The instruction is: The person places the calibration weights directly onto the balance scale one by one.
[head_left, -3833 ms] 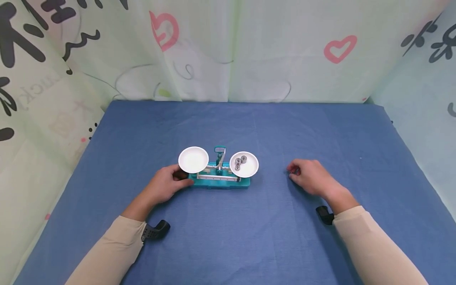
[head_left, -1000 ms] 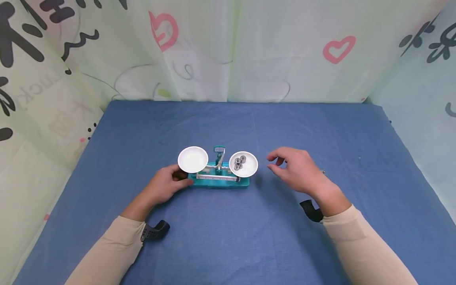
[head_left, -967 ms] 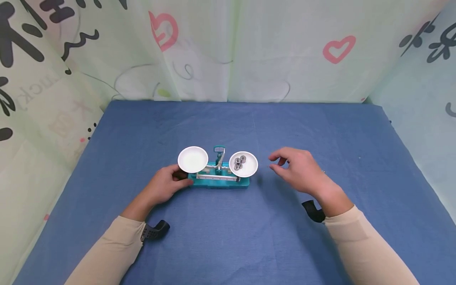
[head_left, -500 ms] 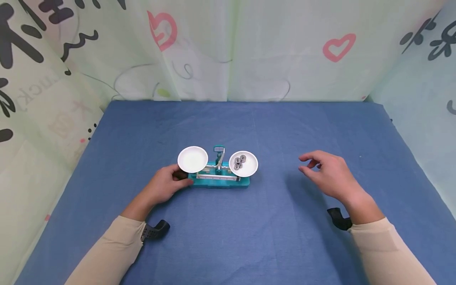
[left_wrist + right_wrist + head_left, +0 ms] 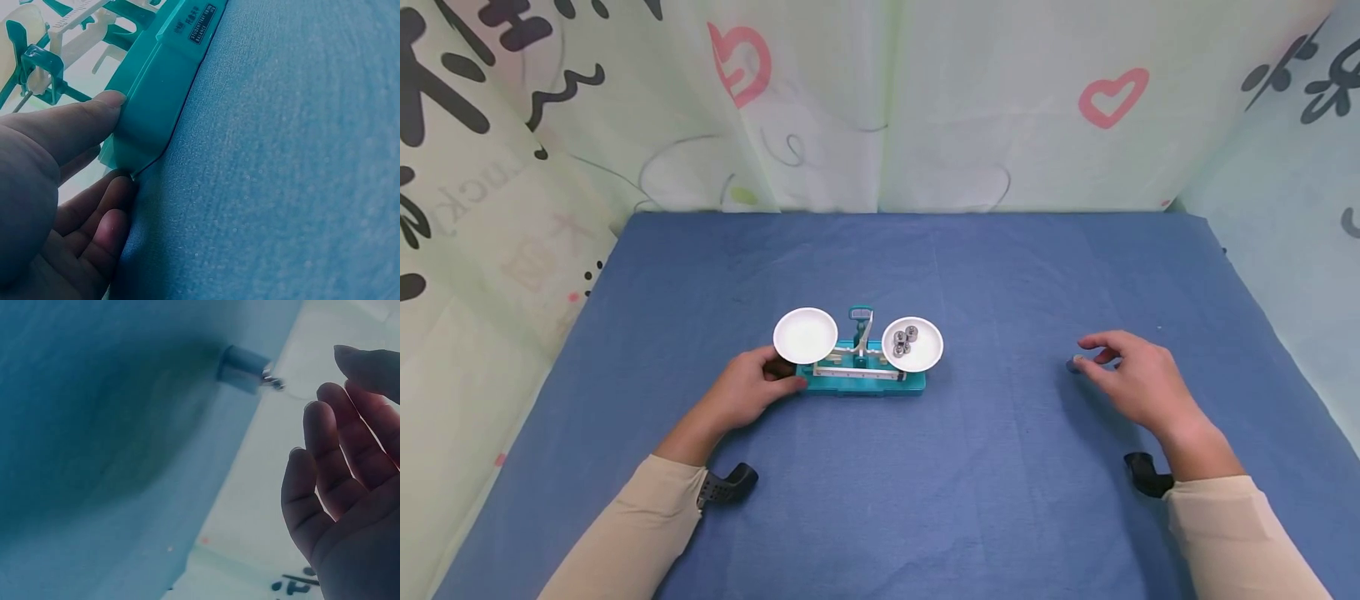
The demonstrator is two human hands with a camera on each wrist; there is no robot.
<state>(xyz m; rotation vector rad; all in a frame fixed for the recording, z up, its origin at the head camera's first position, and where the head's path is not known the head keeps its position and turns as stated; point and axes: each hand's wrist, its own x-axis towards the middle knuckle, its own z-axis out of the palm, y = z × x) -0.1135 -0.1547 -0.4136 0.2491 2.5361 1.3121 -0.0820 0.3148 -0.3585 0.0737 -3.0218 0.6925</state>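
A teal balance scale with two white pans stands mid-table. My left hand grips the left end of its base; in the left wrist view the thumb lies on the base's edge, the other fingers curled beside its end. The left pan holds nothing. Several small metal weights sit in the right pan. To the right, my right hand hovers with fingers spread, holding nothing. Just beyond its fingertips a metal cylinder weight with a knob stands on the cloth.
A blue cloth covers the table. Behind it and at both sides hang pale printed curtains with hearts and dark lettering. A black wrist device sticks out from the left sleeve, and another from the right.
Since the oldest frame, one more weight has appeared in the right pan. My right hand came near that pan, then moved away rightward to the standing weight. The left hand stayed put.
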